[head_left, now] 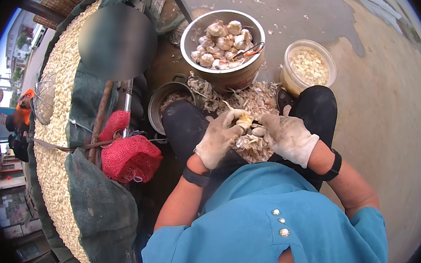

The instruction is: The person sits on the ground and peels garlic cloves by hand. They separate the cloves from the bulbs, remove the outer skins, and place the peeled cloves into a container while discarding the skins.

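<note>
Both hands wear pale, soiled work gloves and meet above my lap. My left hand (220, 135) is closed around a partly peeled garlic bulb (244, 121), its yellowish skin showing between the fingers. Close against the bulb, my right hand (287, 136) is closed, with a small dark thing at its fingertips too hidden to name. Papery garlic skins (252, 150) lie heaped beneath the hands and between my knees. Just beyond stands a metal basin (226, 79) of whole garlic bulbs (224, 42), with an orange-handled tool (253, 50) resting on them.
Right of the basin stands a clear tub (290, 81) of peeled cloves. A metal pot (152, 111) is by my left knee. Farther left, a red mesh bag (132, 159) hangs beside a long green-net-lined heap of cream-coloured pieces (54, 180). People (19, 120) appear at the left edge.
</note>
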Action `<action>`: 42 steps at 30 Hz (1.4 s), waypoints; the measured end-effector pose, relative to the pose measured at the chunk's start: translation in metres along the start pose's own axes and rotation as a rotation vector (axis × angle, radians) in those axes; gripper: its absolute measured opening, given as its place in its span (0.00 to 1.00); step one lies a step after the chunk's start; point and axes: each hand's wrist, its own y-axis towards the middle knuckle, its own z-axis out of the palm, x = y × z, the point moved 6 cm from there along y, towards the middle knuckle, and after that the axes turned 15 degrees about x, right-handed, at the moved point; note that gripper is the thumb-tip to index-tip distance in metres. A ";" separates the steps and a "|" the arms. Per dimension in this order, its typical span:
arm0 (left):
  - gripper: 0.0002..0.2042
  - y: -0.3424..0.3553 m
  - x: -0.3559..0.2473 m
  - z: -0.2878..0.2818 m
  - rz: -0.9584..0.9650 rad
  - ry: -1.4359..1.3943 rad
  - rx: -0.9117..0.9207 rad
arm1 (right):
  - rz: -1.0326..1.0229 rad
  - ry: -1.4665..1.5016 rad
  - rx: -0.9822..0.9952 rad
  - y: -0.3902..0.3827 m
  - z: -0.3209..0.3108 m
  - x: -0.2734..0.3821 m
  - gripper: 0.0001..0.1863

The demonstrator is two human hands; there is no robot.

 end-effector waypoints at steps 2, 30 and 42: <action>0.16 0.001 -0.002 0.000 -0.021 0.002 0.011 | -0.029 0.023 -0.034 -0.001 0.005 -0.001 0.09; 0.18 -0.009 0.026 0.009 -0.124 -0.709 0.035 | -0.135 0.271 0.013 0.002 0.015 -0.017 0.16; 0.19 -0.010 0.058 0.010 -0.048 -0.443 -0.040 | -0.088 0.218 -0.068 0.009 0.030 -0.022 0.10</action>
